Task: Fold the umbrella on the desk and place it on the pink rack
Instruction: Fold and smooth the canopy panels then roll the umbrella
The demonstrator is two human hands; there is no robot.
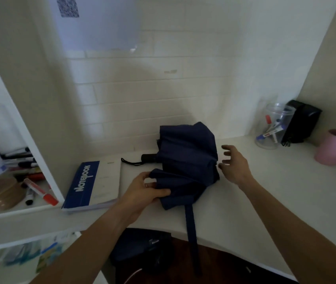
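Note:
A navy blue umbrella (187, 158) lies collapsed but loose on the white desk (265, 193), its cloth bunched. Its black handle (148, 157) with a wrist cord points left, and its closing strap (190, 226) hangs over the desk's front edge. My left hand (144, 191) pinches a fold of the cloth at the umbrella's near left side. My right hand (234, 162) hovers just right of the cloth, fingers spread, holding nothing. No pink rack is in view.
A blue and white notebook (93, 185) lies left of the umbrella. A shelf at the left holds markers (33, 187) and tape rolls. At the back right stand a clear jar of pens (271, 128), a black case (300, 124) and a pink cup (333, 148).

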